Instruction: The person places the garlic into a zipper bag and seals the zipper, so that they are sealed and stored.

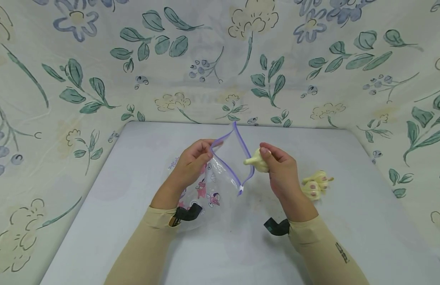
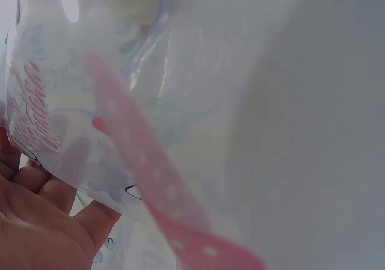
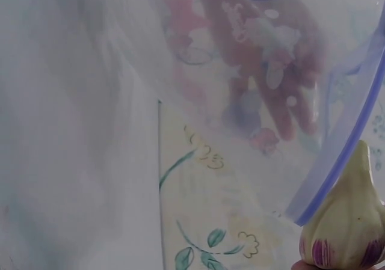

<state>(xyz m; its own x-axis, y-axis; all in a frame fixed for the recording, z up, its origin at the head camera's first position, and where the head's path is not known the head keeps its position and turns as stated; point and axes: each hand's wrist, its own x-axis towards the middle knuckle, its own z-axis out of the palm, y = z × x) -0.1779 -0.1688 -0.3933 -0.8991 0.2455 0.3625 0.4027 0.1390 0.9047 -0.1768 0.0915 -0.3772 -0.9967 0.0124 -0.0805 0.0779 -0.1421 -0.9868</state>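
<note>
1. Tan sleeves (image 1: 141,247) cover both forearms at the lower edge of the head view; a small black marking (image 1: 342,252) is noted on the right one. Dark bands (image 1: 189,212) project at each wrist.
2. Left hand (image 1: 189,164): grasping. Thumb and fingers pinch the left edge of a clear plastic bag (image 1: 218,170) close to its mouth.
3. Bag: held up above a white table (image 1: 109,198), printed with small pink figures (image 1: 201,189). Its mouth, bordered by a purple zip strip (image 1: 243,140), is spread into a diamond shape. A white slider (image 1: 241,188) sits at the lower corner of the strip.
4. Right hand (image 1: 284,178): grasping. Thumb and fingers pinch a pale yellow garlic bulb (image 1: 260,161) by its rounded end, stem pointing left.
5. Bulb position: at the right side of the bag mouth, the stem overlapping the strip in the head view. Contact between them cannot be determined. Purple streaks mark its base in the right wrist view.
6. Further garlic bulbs (image 1: 314,186), at least two, lie together on the table to the right of the right hand.
7. Floral cloth (image 1: 205,95) hangs behind the table and along both sides.
</note>
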